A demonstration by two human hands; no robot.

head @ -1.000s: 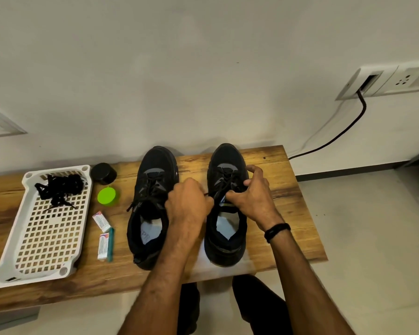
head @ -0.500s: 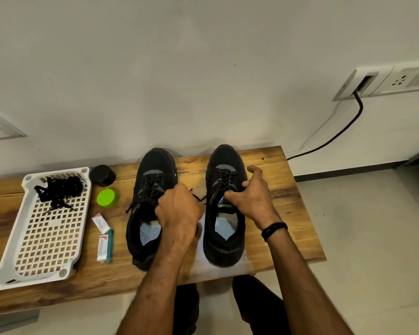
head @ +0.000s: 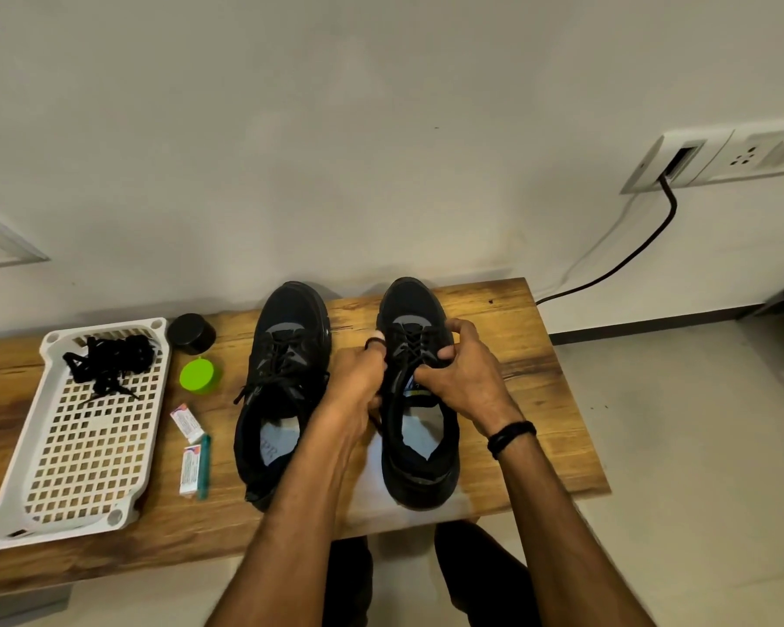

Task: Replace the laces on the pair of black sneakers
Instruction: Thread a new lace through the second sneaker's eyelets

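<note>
Two black sneakers stand side by side on the wooden bench (head: 517,355), toes toward the wall. The left sneaker (head: 281,382) is laced and untouched. My left hand (head: 358,382) is at the left side of the right sneaker (head: 419,445), with a black lace looped round a raised fingertip. My right hand (head: 462,377) grips the right sneaker's upper at the laces, thumb and fingers curled over it. A tangle of spare black laces (head: 109,359) lies in the white perforated tray (head: 87,445) at the left.
Between the tray and the left sneaker lie a black round lid (head: 192,332), a green round cap (head: 198,375) and two small tubes (head: 193,445). A black cable (head: 630,260) runs from a wall socket down behind the bench's right end.
My left hand moved forward and right, back against the right sneaker, with the lace now looped on a fingertip. My right hand shifted slightly up over the laces.
</note>
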